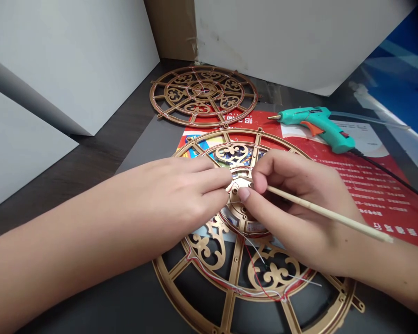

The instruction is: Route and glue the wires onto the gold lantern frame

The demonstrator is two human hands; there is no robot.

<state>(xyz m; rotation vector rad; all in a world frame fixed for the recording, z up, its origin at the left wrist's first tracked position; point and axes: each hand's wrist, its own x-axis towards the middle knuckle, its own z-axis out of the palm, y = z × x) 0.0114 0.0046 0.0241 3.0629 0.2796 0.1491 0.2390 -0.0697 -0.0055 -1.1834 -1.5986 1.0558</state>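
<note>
Left grip [191, 190] unclear, right grip [303, 227] clamped on pale stick [330, 215], over red-and-white-wired gold scrollwork wheel [236, 260].

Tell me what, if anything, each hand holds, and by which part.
The right hand pinches a pale stick near its end over the gold wheel. Whether the left hand holds anything cannot be told; its fingertips are hidden.

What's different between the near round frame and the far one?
The near frame has the left hand and right hand at its middle; neither touches the far frame. On the near frame, a loose red wire and white wire trail from the middle; the far frame shows no such long loose ends. The near frame looks brighter gold; the far frame, duller brown. Both are round openwork with scroll ornaments.
</note>
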